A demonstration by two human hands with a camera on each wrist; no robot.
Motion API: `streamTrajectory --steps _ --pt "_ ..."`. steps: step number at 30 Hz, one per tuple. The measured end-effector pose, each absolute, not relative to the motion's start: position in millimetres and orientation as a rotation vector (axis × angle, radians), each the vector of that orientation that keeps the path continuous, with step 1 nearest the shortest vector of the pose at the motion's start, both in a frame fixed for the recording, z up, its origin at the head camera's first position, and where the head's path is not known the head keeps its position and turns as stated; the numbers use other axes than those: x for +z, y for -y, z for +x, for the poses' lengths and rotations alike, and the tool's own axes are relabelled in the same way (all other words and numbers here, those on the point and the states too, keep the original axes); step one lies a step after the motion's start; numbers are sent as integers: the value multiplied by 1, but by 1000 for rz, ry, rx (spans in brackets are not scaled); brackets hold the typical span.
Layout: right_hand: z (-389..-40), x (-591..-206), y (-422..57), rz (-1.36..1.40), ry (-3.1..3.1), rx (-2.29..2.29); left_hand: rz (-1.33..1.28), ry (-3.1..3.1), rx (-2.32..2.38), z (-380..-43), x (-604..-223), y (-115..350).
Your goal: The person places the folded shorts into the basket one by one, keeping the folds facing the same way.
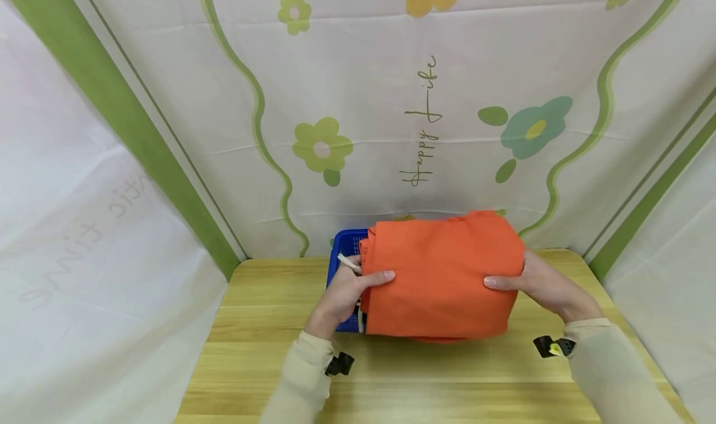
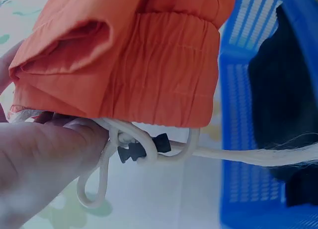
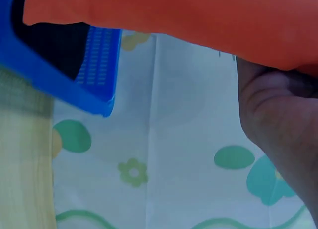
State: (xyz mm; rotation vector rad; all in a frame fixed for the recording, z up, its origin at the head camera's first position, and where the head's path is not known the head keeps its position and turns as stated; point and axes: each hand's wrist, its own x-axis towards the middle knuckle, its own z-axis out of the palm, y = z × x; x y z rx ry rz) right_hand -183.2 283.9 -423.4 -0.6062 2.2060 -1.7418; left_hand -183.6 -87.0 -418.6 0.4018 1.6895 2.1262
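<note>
Both hands hold a folded orange garment (image 1: pixel 442 275) up in front of a blue basket (image 1: pixel 347 240). At its left edge my left hand (image 1: pixel 345 290) grips it, thumb on top and fingers underneath. My right hand (image 1: pixel 548 287) grips the right edge the same way, its fingers hidden behind the cloth. The left wrist view shows a gathered elastic band (image 2: pixel 169 70) and a white drawstring (image 2: pixel 223 154) with a black cord lock (image 2: pixel 144 148) hanging beside the left thumb. Dark cloth (image 2: pixel 280 85) lies inside the basket, whose right part the garment hides in the head view.
The basket stands on a wooden table (image 1: pixel 268 324), near its back edge. Behind the table hangs a white curtain (image 1: pixel 363 88) with printed flowers, and white fabric walls flank both sides. Each wrist wears a small black device (image 1: pixel 339 364).
</note>
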Motion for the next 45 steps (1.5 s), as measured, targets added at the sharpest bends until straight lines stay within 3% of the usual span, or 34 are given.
streamTrajectory --steps 15,28,45 --pt "-215 -420 -256 -373 -2220 -1758 385 -1858 2155 -217 -423 107" --pt "-221 -459 -249 -316 -2150 -1902 222 -1919 2103 -228 -468 120" --pt "-237 -511 -223 185 -2214 -1765 -91 -2117 1883 -248 -504 111"
